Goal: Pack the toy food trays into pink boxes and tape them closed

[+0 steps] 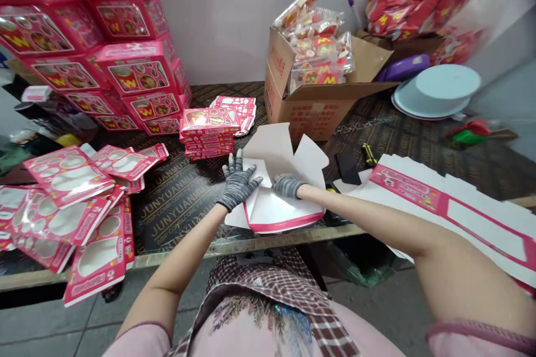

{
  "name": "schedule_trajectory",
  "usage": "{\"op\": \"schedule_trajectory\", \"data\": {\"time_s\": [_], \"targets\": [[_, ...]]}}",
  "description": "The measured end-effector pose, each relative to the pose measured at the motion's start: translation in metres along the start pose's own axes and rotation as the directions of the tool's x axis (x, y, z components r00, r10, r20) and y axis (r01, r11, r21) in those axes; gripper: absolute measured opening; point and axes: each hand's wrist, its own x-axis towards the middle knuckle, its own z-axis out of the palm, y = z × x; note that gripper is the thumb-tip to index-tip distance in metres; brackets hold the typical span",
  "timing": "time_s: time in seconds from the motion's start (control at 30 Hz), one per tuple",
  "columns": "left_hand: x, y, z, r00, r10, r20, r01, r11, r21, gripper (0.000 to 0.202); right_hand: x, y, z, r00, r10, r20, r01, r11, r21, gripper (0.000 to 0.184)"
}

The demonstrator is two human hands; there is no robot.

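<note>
In front of me on the table lies a partly folded cardboard box [288, 206], white inside with a pink edge, its flaps standing up at the back. My left hand [238, 181], in a grey knit glove, rests on the box's left flap with the fingers spread. Inside the box, my right hand [288, 185], gloved alike, presses down with its fingers curled under; whether it grips anything is hidden. Flat pink-and-white cartons [444, 201] lie to the right of my right forearm. Beyond my left hand is a small stack of pink boxes [209, 133].
Loose flattened pink cartons [75, 201] spread at the left, under tall stacked pink boxes [138, 67]. An open brown carton [318, 114] of wrapped packets stands at the back. Pale blue stool-like round [448, 89], black flat piece [348, 169] and yellow-black cutter [369, 154] lie rightward.
</note>
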Motion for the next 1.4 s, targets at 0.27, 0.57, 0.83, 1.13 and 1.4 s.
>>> {"op": "schedule_trajectory", "data": {"time_s": [0.27,0.57,0.83,1.13,1.4], "targets": [[0.014,-0.010,-0.006,0.994,-0.066,0.090,0.060,0.996,0.066,0.051,-0.026,0.009,-0.117,0.574,-0.128,-0.809,0.008,0.989,-0.150,0.047],[0.027,-0.033,0.010,0.998,-0.032,-0.052,0.025,0.990,-0.137,0.076,0.001,0.068,-0.049,0.929,0.364,0.067,-0.370,0.918,0.146,0.125],[0.053,-0.062,0.023,0.889,0.199,-0.413,-0.345,0.884,-0.316,0.054,0.005,0.086,-0.029,0.936,0.171,-0.309,-0.056,0.936,0.348,0.046],[-0.018,-0.013,-0.030,0.905,0.418,-0.078,-0.425,0.894,-0.140,0.033,0.040,0.047,-0.036,0.965,-0.062,0.254,0.079,0.995,-0.056,0.065],[-0.167,0.039,0.040,0.684,0.057,0.727,0.714,0.151,-0.684,0.065,0.050,0.029,-0.032,0.820,-0.029,0.572,0.256,0.912,-0.320,0.116]]}}
